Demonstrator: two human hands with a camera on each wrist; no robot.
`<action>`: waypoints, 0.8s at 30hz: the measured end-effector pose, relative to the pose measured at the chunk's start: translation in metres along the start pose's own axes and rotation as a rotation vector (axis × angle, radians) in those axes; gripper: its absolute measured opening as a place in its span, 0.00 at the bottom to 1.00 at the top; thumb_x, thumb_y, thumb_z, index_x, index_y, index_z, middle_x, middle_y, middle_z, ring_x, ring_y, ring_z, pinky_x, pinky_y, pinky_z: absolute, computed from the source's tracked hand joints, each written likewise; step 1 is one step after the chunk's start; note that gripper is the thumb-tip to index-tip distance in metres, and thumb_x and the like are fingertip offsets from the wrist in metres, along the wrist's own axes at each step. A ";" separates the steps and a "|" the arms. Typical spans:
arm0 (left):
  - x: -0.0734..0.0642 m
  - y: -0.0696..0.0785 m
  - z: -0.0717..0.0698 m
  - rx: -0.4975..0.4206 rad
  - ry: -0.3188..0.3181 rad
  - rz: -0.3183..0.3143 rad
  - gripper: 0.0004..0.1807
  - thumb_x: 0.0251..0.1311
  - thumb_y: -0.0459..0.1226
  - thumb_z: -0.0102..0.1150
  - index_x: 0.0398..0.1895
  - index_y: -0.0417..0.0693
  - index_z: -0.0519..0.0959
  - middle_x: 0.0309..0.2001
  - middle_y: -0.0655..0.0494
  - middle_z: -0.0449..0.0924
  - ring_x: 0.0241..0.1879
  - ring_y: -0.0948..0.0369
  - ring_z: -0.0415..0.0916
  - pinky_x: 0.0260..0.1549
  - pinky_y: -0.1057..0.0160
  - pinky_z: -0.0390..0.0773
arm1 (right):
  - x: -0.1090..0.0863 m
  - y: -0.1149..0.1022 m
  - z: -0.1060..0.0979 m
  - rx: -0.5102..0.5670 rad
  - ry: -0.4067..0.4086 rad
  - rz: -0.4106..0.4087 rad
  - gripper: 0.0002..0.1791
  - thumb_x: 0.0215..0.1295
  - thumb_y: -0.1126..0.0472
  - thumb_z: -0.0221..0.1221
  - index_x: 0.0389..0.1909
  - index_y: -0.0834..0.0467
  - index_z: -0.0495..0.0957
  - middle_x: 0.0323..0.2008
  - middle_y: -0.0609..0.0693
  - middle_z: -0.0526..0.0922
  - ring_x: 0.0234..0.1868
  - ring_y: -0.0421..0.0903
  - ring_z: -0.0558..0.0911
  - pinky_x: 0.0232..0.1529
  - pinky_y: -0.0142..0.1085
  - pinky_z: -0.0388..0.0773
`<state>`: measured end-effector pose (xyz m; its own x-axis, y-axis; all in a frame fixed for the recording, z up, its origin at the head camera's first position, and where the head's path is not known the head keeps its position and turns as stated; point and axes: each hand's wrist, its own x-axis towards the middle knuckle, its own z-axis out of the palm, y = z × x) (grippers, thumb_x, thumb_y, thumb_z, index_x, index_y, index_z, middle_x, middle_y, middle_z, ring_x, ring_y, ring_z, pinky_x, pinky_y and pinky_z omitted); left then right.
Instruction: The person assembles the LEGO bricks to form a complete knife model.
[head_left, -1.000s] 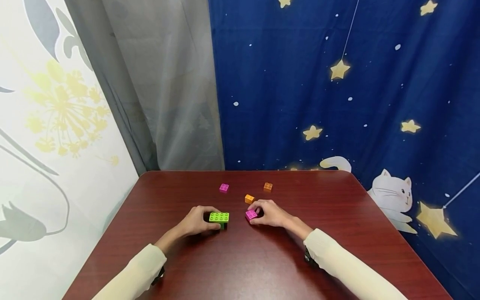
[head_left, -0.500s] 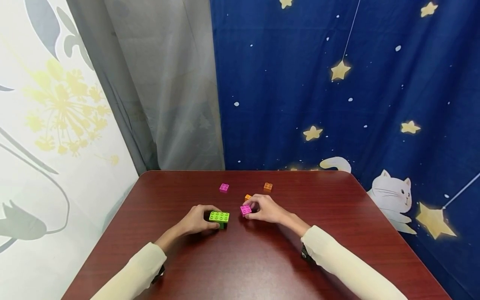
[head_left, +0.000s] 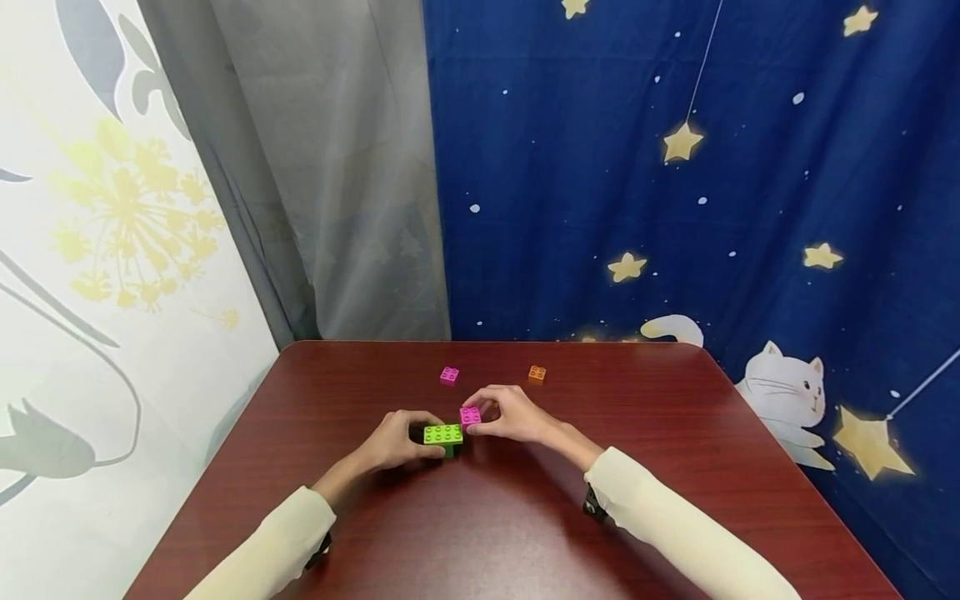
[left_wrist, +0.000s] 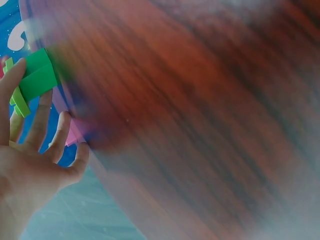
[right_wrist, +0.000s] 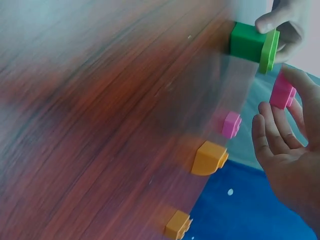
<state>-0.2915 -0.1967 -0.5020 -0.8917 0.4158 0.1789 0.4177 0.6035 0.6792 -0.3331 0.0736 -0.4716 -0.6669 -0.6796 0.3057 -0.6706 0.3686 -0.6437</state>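
Green stack (head_left: 444, 436) is gripped by left hand (head_left: 394, 440). Pink brick (head_left: 470, 416) is pinched by right hand (head_left: 513, 416), near left hand's grip

The right hand (right_wrist: 295, 167) pinches a pink brick (right_wrist: 282, 93) just right of a dark green block (right_wrist: 246, 42) topped by a light green brick (right_wrist: 270, 50), gripped by the left hand (right_wrist: 290, 30). Along the counter (right_wrist: 100, 120), left to right, stand a second pink brick (right_wrist: 231, 125), rounded orange block (right_wrist: 207, 159) and small orange brick (right_wrist: 177, 225).
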 end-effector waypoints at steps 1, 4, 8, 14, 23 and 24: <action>0.000 0.000 0.000 -0.002 0.002 0.002 0.16 0.53 0.46 0.81 0.45 0.61 0.87 0.39 0.67 0.85 0.39 0.64 0.79 0.44 0.56 0.81 | 0.002 -0.001 0.002 -0.004 -0.001 -0.007 0.18 0.60 0.59 0.76 0.50 0.57 0.86 0.39 0.50 0.88 0.40 0.51 0.88 0.44 0.49 0.85; 0.000 0.000 0.000 0.000 0.002 0.012 0.16 0.53 0.46 0.81 0.44 0.60 0.87 0.38 0.67 0.86 0.39 0.63 0.80 0.43 0.57 0.81 | 0.006 -0.006 0.007 -0.011 -0.012 -0.017 0.18 0.60 0.58 0.76 0.50 0.57 0.86 0.40 0.50 0.87 0.40 0.51 0.88 0.44 0.47 0.85; 0.000 0.000 0.000 -0.001 -0.004 0.018 0.17 0.53 0.46 0.81 0.45 0.59 0.88 0.40 0.66 0.86 0.40 0.62 0.81 0.44 0.57 0.82 | 0.010 -0.011 0.011 -0.036 -0.036 -0.007 0.19 0.59 0.57 0.77 0.51 0.56 0.87 0.43 0.50 0.86 0.41 0.50 0.88 0.44 0.42 0.85; 0.003 0.001 0.001 0.005 -0.014 0.018 0.19 0.52 0.47 0.81 0.47 0.56 0.87 0.42 0.64 0.87 0.42 0.64 0.81 0.47 0.55 0.83 | 0.013 -0.014 0.016 -0.083 -0.043 -0.010 0.19 0.60 0.55 0.76 0.51 0.55 0.87 0.44 0.49 0.86 0.41 0.46 0.88 0.45 0.37 0.84; 0.003 0.000 0.003 0.014 -0.016 0.010 0.20 0.53 0.46 0.81 0.48 0.55 0.87 0.43 0.64 0.87 0.44 0.64 0.82 0.47 0.58 0.82 | 0.014 -0.020 0.021 -0.110 -0.061 -0.007 0.20 0.62 0.54 0.75 0.53 0.55 0.86 0.45 0.48 0.85 0.43 0.43 0.86 0.45 0.34 0.84; 0.003 0.000 0.003 0.014 -0.016 0.009 0.20 0.53 0.46 0.81 0.48 0.55 0.87 0.43 0.65 0.87 0.44 0.64 0.82 0.47 0.58 0.82 | 0.015 -0.020 0.021 -0.114 -0.060 -0.005 0.20 0.62 0.54 0.75 0.53 0.55 0.86 0.45 0.48 0.85 0.44 0.44 0.86 0.45 0.35 0.84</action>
<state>-0.2939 -0.1929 -0.5034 -0.8849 0.4322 0.1734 0.4282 0.6088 0.6678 -0.3224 0.0429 -0.4691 -0.6450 -0.7172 0.2638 -0.7087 0.4324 -0.5574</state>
